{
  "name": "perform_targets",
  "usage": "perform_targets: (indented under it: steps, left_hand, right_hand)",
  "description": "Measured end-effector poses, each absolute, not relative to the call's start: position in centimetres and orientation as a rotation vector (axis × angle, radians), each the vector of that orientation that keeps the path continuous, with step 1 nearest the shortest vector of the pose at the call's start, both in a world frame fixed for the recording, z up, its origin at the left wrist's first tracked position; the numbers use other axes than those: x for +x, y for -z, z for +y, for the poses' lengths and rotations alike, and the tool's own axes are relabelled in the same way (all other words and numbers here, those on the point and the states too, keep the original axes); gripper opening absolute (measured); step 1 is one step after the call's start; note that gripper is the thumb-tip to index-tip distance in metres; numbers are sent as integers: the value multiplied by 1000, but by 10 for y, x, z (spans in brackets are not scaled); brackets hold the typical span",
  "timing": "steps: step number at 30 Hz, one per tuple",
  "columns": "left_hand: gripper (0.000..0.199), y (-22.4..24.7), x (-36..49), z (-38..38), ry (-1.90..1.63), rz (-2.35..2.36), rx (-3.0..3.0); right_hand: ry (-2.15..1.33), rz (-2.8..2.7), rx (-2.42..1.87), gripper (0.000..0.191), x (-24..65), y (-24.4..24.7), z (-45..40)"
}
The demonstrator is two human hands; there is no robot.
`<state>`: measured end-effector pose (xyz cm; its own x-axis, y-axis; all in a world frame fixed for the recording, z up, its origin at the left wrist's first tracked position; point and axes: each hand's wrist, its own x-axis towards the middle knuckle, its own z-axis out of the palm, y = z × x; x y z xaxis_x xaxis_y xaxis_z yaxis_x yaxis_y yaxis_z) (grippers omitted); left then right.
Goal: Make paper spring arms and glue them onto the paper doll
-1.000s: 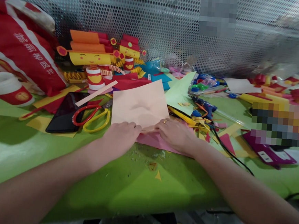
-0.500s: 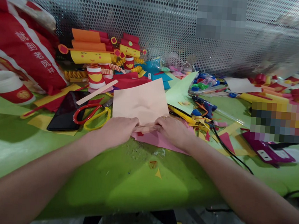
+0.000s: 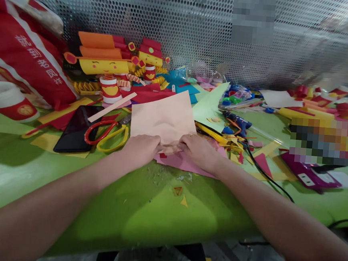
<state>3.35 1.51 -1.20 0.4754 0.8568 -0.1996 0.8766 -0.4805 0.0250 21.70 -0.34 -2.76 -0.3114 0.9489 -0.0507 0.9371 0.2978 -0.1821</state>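
A pale peach sheet of paper (image 3: 164,115) stands tilted up at the centre, its near edge folded or rolled. My left hand (image 3: 144,149) is closed on the left part of that near edge. On the right part of the same edge, my right hand (image 3: 198,149) is closed too, a ring on one finger. Between the hands a short stretch of the folded edge shows. Pink paper (image 3: 183,163) lies under the hands. Scissors with red and yellow handles (image 3: 113,137) rest just left of the sheet, beside a black phone (image 3: 77,129).
Paper figures (image 3: 105,65) stand at the back left near a red bag (image 3: 26,50) and a paper cup (image 3: 12,101). Right of the sheet lie a yellow cutter (image 3: 211,133), a blue glue gun (image 3: 237,123) with its cable, scraps and a purple power strip (image 3: 309,171).
Both hands keep their grip on the near edge, with only a slight shift of the fingers. The whole view has moved a little.
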Motion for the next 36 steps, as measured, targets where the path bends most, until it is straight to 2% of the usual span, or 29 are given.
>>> perform_targets:
  steps: [4, 13, 18, 25, 33, 36]
  left_hand:
    - [25, 14, 34, 17, 220, 1556, 2556]
    - [20, 15, 35, 8, 108, 1434, 2791]
    - [32, 11, 37, 0, 238, 1235, 3042]
    - [40, 13, 33, 2, 425, 1165, 3022]
    - [49, 11, 34, 4, 462, 1140, 3004]
    - [46, 12, 35, 5, 477, 1126, 2986]
  right_hand:
    - [-324, -2381, -1870, 24, 215, 28, -4]
    - [-115, -2460, -1794, 17, 218, 38, -4]
    - [16, -2506, -1756, 16, 217, 35, -6]
    - [108, -2551, -1771, 22, 221, 28, -12]
    - [296, -2544, -1829, 27, 223, 25, -16]
    - [301, -2597, -1617, 28, 227, 27, -19]
